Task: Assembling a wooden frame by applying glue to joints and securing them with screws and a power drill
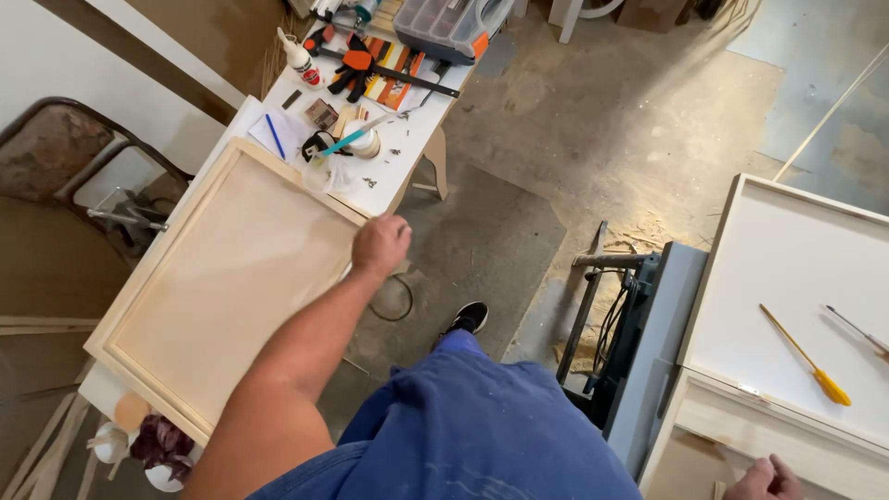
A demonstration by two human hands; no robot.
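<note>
I am gripping the right edge of the wooden frame panel with my left hand, fingers curled over its rim. The panel is lying flat on the white workbench, its far corner just beside a glue cup with a teal brush. My right hand is resting at the near edge of a white framed board; whether it is gripping, I cannot tell. A yellow-handled screwdriver is lying on that board.

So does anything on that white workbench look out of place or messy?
Yes. The wooden frame panel sits askew and overhangs the white workbench edge, with the left hand on its corner. Small screws lie scattered loose by the glue bottle.
</note>
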